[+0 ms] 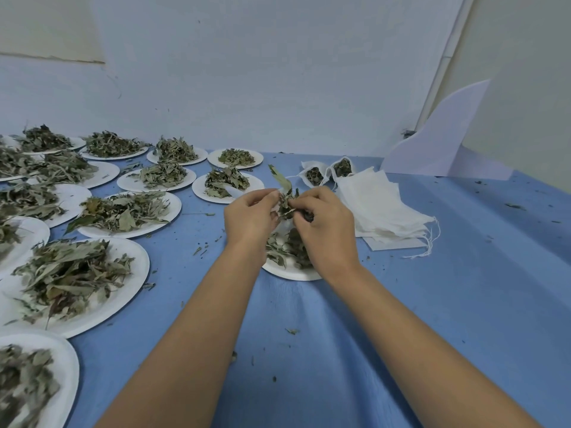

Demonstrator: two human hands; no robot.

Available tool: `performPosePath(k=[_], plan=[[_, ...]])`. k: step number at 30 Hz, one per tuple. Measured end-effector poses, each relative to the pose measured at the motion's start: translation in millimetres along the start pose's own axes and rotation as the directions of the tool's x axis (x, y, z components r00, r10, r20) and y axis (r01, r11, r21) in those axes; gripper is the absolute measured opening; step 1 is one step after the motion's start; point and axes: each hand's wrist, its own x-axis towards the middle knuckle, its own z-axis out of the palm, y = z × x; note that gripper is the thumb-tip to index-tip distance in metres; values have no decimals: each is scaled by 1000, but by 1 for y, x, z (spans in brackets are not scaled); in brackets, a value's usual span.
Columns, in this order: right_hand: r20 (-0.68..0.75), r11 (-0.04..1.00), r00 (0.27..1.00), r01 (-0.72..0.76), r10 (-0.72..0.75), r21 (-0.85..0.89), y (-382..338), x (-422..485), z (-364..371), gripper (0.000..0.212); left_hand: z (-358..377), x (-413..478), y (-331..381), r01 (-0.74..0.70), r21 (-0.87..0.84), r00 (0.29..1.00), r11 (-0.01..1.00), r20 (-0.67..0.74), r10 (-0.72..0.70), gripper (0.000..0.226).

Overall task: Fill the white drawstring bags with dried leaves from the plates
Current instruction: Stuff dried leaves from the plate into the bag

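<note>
Above the near plate (289,272) on the worktop (432,304), the left grip (251,216) and right grip (324,225) both pinch one clump of dried leaves (285,201). Empty white bags (380,208) lie stacked right of that plate — two filled bags (315,175) beyond it.

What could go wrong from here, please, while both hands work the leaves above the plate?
1. The clump of leaves pinched between left hand and right hand sticks out loosely; pieces may miss the plate below and land on the blue cloth, already littered with crumbs.
2. The stack of empty bags lies close beside the right hand; a careless wrist could drag it.
</note>
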Motion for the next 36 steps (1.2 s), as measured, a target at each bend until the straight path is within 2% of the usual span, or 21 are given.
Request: performPosePath(k=[8,11,14,20,27,32,36], plan=[[9,997,997,-78,78,11,7,3,-1,19,2,-1,0,69,-4,986,998,150,-68,5],[5,993,993,-115,115,40,7,5,-3,21,4,-2,-2,28,30,975,999,219,-34,16],[42,983,988,-152,148,104,3,3,-3,38,6,-4,-6,-60,71,980,996,194,45,25],[125,984,987,-117,100,136,-4,-2,4,58,1,3,-9,-138,106,988,985,87,129,33],[81,938,996,-59,33,343,-4,-5,2,63,-4,6,-11,-252,224,963,942,153,221,35],[135,932,991,-59,11,359,1,-3,1,69,-5,5,-11,-324,297,941,898,202,272,31],[100,913,995,-59,20,403,-2,-2,3,60,-7,7,-9,-337,271,936,902,199,290,30]])
